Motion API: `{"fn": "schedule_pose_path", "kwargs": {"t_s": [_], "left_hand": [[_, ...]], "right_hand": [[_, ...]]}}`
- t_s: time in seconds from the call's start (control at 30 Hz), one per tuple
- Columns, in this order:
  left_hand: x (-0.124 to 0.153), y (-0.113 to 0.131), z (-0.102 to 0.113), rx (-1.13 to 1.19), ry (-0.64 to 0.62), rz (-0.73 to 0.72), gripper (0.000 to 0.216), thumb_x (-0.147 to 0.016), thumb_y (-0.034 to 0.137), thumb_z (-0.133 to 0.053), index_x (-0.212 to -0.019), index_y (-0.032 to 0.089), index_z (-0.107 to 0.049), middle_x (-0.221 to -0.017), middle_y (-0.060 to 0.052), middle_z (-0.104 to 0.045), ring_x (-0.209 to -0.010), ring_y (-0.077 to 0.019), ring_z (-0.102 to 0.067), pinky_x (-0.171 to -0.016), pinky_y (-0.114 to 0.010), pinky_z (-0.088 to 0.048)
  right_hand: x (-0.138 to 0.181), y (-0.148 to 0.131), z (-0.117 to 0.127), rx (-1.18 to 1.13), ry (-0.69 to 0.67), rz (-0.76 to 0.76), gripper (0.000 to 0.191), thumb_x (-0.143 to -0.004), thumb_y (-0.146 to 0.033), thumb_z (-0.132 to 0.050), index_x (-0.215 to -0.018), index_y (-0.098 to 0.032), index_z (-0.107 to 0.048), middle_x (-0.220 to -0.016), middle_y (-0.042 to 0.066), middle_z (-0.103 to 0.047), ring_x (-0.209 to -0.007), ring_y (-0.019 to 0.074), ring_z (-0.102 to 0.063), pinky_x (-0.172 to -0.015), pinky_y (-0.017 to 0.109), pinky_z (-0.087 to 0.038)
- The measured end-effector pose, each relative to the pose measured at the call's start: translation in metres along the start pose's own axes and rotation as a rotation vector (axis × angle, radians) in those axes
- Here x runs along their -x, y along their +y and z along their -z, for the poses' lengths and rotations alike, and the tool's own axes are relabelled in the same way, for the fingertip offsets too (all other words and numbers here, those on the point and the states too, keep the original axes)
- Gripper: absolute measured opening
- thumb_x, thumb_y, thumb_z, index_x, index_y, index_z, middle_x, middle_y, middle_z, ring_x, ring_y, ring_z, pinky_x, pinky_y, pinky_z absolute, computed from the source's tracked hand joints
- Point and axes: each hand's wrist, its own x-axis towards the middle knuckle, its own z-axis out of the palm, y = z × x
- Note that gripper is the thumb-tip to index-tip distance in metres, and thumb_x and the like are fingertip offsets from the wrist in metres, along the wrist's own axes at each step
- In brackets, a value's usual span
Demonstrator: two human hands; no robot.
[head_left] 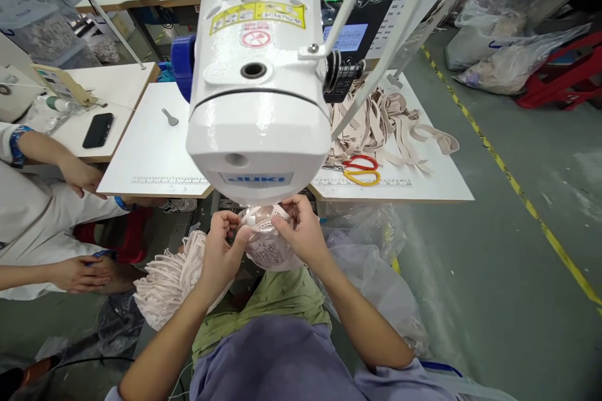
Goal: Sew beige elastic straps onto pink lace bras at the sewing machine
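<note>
- Head view: taking the two hands as the centre of the clock, the lace piece is there between them, just on the near side of the sewing machine, which stands at twelve.
- Left hand: its thumb and forefinger are pinched together on the left edge of the piece, with almost no gap, probably to keep this edge flat.
- Right hand: its thumb presses on the trim from above, and the fingers are bent behind the cloth. The grip looks closed, but the hidden fingertips I cannot tell. Two opposite grips seem to serve for holding the round piece spread.
- Bundle: pale and lace-edged, it rests at eight o'clock beside the left forearm, perhaps for easy reach.
- Strips: they lie in a loose heap between one and two, on the white table, maybe to leave the near side free.
- Scissors: at two o'clock, handles turned outward to the right, which likely suits the right hand.
</note>
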Motion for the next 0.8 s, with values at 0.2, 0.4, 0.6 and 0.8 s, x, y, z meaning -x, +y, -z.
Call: {"fn": "schedule_pose_path", "kwargs": {"t_s": [0.2,0.4,0.6,0.8], "left_hand": [[0.012,-0.004,0.001,0.146,-0.094,0.036,0.027,-0.094,0.046,-0.053,-0.101,0.020,-0.049,-0.088,-0.002,-0.055,-0.077,-0.0137,-0.053,-0.068,-0.025,-0.045],[0.034,-0.003,-0.004,0.286,-0.209,0.090,0.025,-0.096,0.045,-0.053,-0.097,0.020,-0.053,-0.081,0.001,-0.053,-0.069,-0.0118,-0.050,-0.063,-0.024,-0.043],[0.039,0.002,0.002,0.332,-0.284,0.137,0.027,-0.096,0.047,-0.053,-0.095,0.021,-0.057,-0.079,0.000,-0.056,-0.070,-0.0134,-0.053,-0.066,-0.026,-0.045],[0.036,0.005,0.010,0.287,-0.411,0.152,0.041,-0.099,0.051,-0.044,-0.100,0.019,-0.069,-0.098,-0.005,-0.066,-0.092,-0.0179,-0.059,-0.085,-0.030,-0.047]], "right_hand": [[0.013,-0.006,0.004,-0.185,-0.076,-0.119,0.029,-0.082,-0.043,-0.070,-0.097,-0.022,-0.056,-0.088,0.001,-0.061,-0.079,0.0163,-0.059,-0.071,0.028,-0.050],[0.045,-0.010,0.017,-0.139,-0.068,-0.125,0.021,-0.087,-0.043,-0.069,-0.095,-0.024,-0.072,-0.094,0.002,-0.067,-0.090,0.0189,-0.062,-0.086,0.032,-0.049],[0.062,-0.006,0.018,-0.204,-0.079,-0.159,0.020,-0.086,-0.043,-0.073,-0.096,-0.026,-0.075,-0.095,0.001,-0.068,-0.091,0.0187,-0.063,-0.084,0.030,-0.048],[0.074,-0.017,0.012,-0.298,-0.210,-0.212,0.016,-0.086,-0.040,-0.074,-0.091,-0.026,-0.078,-0.089,0.000,-0.067,-0.083,0.0156,-0.060,-0.077,0.026,-0.045]]}}
